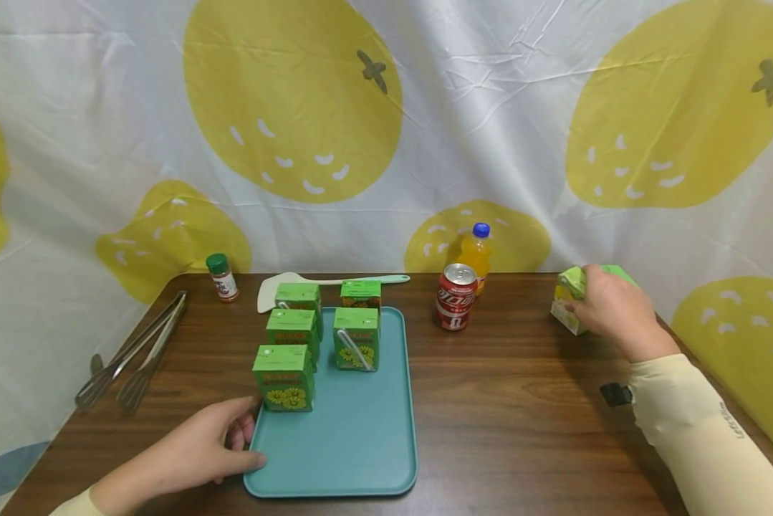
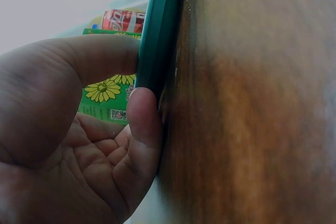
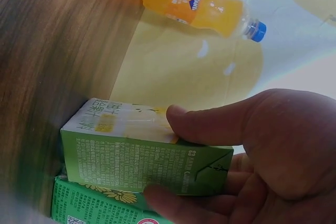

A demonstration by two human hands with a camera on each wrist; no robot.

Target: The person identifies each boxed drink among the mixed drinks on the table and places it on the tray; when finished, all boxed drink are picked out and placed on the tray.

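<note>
At the near left corner of a teal tray (image 1: 360, 444), my left hand (image 1: 195, 448) pinches the rim, with the thumb on the edge and the other fingers curled beside it. Several green drink cartons (image 1: 286, 380) printed with yellow flowers stand on the tray in two rows. Far to the right, my right hand (image 1: 618, 312) grips a light green and white juice carton (image 3: 142, 163) by its upper part, thumb on one side and fingers on the other. Right beside that carton is a darker green drink carton (image 3: 94, 203), mostly hidden by the hand in the head view.
A red cola can (image 1: 455, 297) and an orange soda bottle (image 1: 476, 251) stand right of the tray. Behind it lies a pale spatula (image 1: 283, 290). A green-capped spice jar (image 1: 222, 278) and metal tongs (image 1: 141, 351) are at the left. A lemon-print cloth (image 1: 476, 143) hangs behind the table.
</note>
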